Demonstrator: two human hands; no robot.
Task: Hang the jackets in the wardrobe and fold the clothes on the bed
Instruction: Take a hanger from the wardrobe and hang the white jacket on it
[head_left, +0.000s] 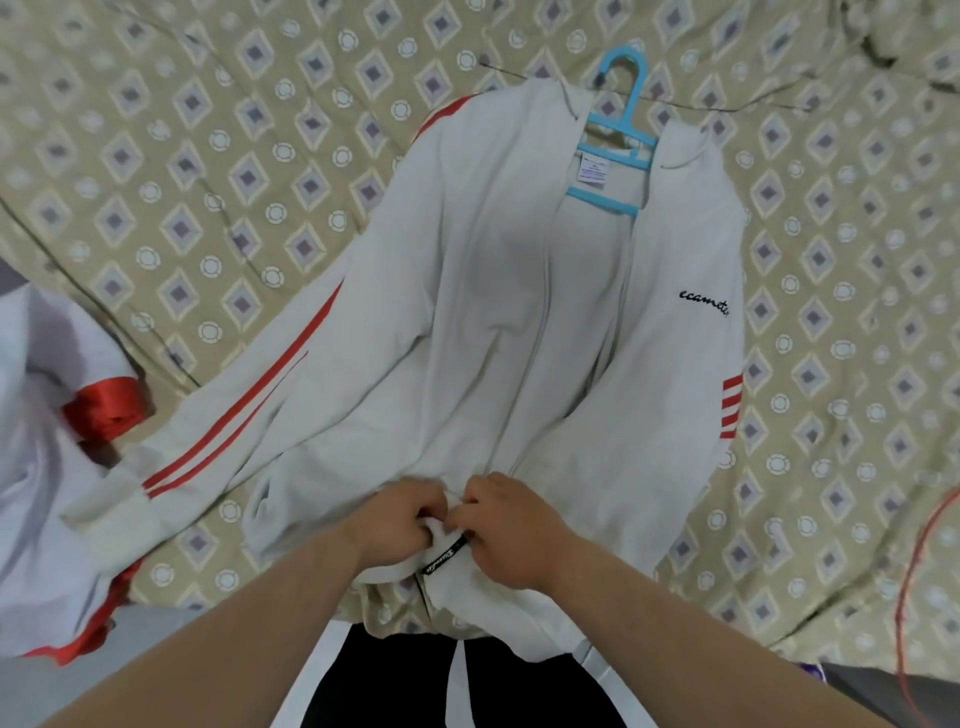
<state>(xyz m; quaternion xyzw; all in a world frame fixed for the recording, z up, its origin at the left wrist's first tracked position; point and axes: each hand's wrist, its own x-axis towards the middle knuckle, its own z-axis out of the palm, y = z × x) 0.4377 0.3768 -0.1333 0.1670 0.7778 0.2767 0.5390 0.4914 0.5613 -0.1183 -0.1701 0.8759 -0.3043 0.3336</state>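
Item: white jacket with red stripes, front open, laid flat on the bedspread and stretching away from both hands.
Hanger: blue hanger already in the collar, at the end far from the hands.
Left hand: fingers curled, pinching one hem edge at the foot of the zip.
Right hand: touching the left hand, fingers curled, pinching the opposite hem edge by a black tab.
Step in hand: probably joining the 2 zip ends before hanging; whether they are engaged cannot be told.
Next move: seat the pin, hold the hem taut, draw the slider toward the hanger.
Also present: 1 white-and-red garment, well left of the left hand.
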